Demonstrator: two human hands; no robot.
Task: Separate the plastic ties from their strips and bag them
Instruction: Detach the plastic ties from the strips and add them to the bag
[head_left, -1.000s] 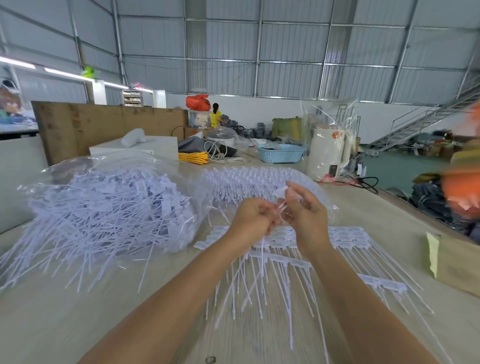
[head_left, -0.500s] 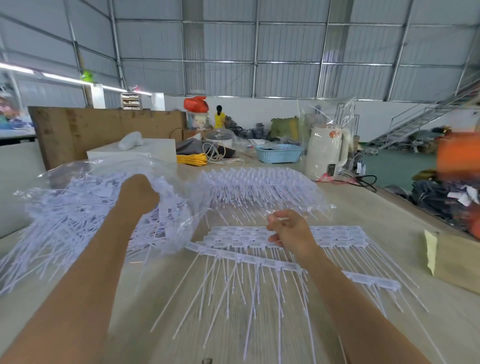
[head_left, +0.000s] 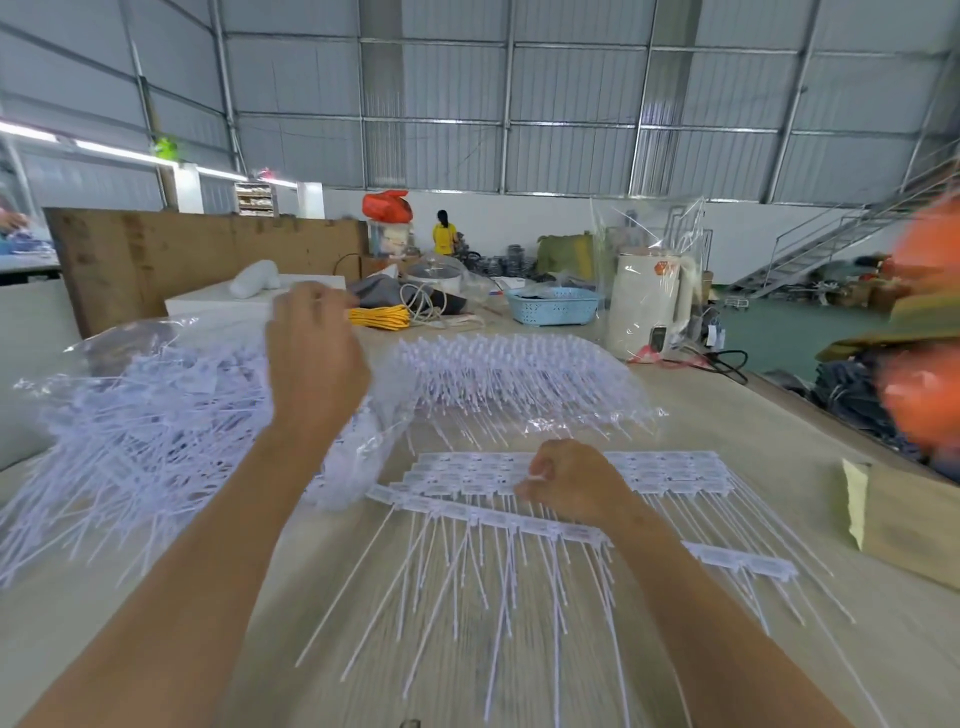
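Note:
Strips of white plastic ties (head_left: 675, 470) lie stacked on the table in front of me, their thin tails pointing toward me. My right hand (head_left: 576, 486) rests on the front strip (head_left: 467, 512), fingers curled and pinching a tie head. A clear plastic bag (head_left: 156, 410) stuffed with loose ties lies on the left. My left hand (head_left: 311, 358) hovers over the bag's right side, back toward me, fingers loosely bent, and I see nothing in it.
A second clear bag of joined ties (head_left: 519, 374) lies behind the strips. Further back are yellow cord (head_left: 379, 317), a blue basket (head_left: 553, 306) and a wrapped white kettle (head_left: 649, 306). A cardboard box (head_left: 909, 519) sits at the right edge.
My left hand left the right hand, reached into the bag on the left, and now lifts up and rightward. My right hand dropped onto the strips.

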